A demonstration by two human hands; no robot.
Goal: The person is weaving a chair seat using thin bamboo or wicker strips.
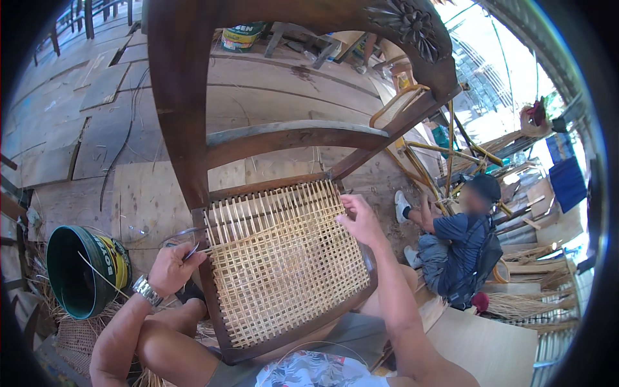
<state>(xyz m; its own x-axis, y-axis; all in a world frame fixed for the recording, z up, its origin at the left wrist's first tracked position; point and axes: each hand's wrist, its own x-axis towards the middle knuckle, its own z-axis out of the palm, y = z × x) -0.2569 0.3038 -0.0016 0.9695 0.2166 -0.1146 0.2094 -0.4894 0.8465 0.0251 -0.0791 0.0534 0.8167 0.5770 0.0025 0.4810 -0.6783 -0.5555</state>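
A dark wooden chair with a carved back stands tilted before me, its seat frame (218, 303) strung with a pale woven cane seat (284, 277). The weave is dense near me. Toward the chair's back, mostly lengthwise strands with gaps show. My left hand (173, 267) is closed at the frame's left side, pinching something thin and shiny that I cannot make out. A dark thin strip (187, 231) curves just above that hand. At the right edge of the weave, my right hand (362, 222) touches the cane with thumb and forefinger apart.
A dark green bucket (76, 271) with a yellow label lies tipped at the left, loose cane around it. To the right a person (461, 238) in dark clothes sits beside a bamboo frame (425, 171). Bundles of cane strips (535, 290) lie behind them. Plywood sheets cover the floor.
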